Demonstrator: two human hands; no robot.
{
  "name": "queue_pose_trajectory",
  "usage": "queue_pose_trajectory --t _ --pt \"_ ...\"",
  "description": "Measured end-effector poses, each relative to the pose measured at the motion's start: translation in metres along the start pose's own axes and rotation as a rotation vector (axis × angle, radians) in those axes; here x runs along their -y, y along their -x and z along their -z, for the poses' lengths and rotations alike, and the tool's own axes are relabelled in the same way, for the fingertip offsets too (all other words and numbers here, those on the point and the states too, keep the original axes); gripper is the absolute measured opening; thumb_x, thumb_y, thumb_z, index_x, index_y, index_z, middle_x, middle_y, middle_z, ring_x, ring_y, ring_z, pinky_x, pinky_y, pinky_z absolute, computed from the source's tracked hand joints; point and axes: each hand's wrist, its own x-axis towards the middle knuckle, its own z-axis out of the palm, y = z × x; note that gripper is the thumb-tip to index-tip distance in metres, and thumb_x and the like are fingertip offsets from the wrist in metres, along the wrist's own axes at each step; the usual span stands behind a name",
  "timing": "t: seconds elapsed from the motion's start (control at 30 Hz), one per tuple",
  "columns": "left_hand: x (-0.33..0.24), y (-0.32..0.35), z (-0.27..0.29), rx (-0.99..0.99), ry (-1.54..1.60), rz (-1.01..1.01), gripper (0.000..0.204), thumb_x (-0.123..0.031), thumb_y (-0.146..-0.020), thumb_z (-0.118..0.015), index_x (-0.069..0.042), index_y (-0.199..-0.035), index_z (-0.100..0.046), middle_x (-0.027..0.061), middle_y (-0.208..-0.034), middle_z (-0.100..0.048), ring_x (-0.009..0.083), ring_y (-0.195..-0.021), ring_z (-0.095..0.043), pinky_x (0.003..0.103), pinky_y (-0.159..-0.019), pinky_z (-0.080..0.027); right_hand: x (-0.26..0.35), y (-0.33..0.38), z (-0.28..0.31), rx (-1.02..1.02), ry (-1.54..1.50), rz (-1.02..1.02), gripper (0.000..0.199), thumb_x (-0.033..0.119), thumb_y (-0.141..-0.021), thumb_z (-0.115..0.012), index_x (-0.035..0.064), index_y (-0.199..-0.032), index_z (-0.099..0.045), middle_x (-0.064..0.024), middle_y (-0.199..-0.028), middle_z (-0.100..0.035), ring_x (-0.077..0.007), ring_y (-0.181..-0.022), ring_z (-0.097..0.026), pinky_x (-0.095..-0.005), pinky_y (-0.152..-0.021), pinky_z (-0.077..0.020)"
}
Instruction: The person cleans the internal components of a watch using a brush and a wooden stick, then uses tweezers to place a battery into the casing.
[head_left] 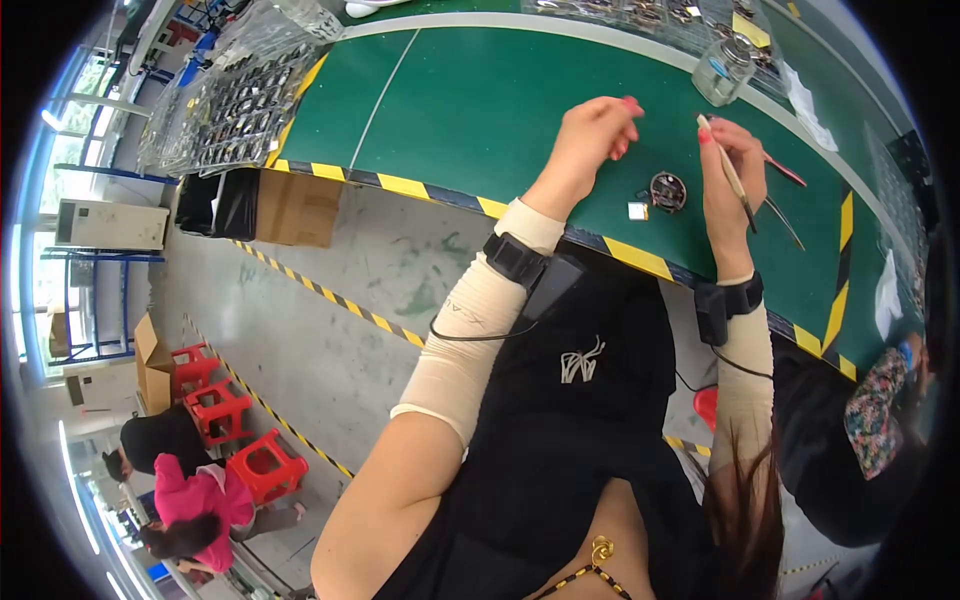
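My left hand (592, 140) hovers over the green bench top with its fingers curled in; whatever they may hold is hidden. Gripped in my right hand (735, 170) is a slim cream-coloured stick tool (738, 182) with a dark end. A red slim tool (786, 171) and a thin dark metal one (784, 222) show just past that hand; whether it holds them too, I cannot tell. Between my hands, near the bench's front edge, lies a small round dark device (667, 191) with parts inside. Beside it sits a small white square piece (638, 211).
A glass jar (723, 72) stands beyond my right hand. Clear trays of small parts (235, 115) are stacked at the bench's left end. Yellow-black tape (640, 257) marks the front edge. Someone in a floral sleeve (875, 415) is close on the right.
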Motion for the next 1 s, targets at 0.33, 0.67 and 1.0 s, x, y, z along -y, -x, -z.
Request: queue_pose_trajectory --t 0.33,0.67,1.0 --pt "0.012 -0.009 0.014 -0.122 0.699 0.317 0.014 -0.02 -0.098 -0.062 -0.008 -0.103 -0.064 0.0021 -0.079 -0.062 0.0117 -0.062 -0.053 0.024 -0.058 -0.044 0.021 0.028 0.0 0.203 0.056 -0.462 0.012 0.002 -0.092 -0.068 0.0021 -0.103 -0.062 -0.005 -0.103 -0.066 -0.0077 -0.086 -0.061 -0.0214 -0.075 -0.0495" --pt "0.008 0.115 -0.048 0.419 -0.308 -0.231 0.03 -0.013 -0.082 -0.081 -0.001 -0.102 -0.062 0.003 -0.081 -0.06 0.0111 -0.065 -0.054 0.025 -0.061 -0.046 0.015 0.007 0.001 0.043 0.12 -0.479 0.013 0.007 -0.092 -0.07 0.003 -0.103 -0.064 0.0016 -0.088 -0.064 -0.0016 -0.077 -0.056 -0.0176 -0.065 -0.0447" --pt "0.024 0.113 -0.088 0.588 -0.066 0.36 0.058 -0.006 -0.079 -0.081 -0.002 -0.128 -0.049 0.0054 -0.091 -0.066 0.0096 -0.074 -0.061 0.025 -0.065 -0.049 -0.003 -0.046 -0.017 -0.128 0.073 -0.245 0.013 0.009 -0.092 -0.07 0.003 -0.102 -0.064 0.0037 -0.086 -0.062 -0.0009 -0.073 -0.052 -0.0176 -0.062 -0.0415"
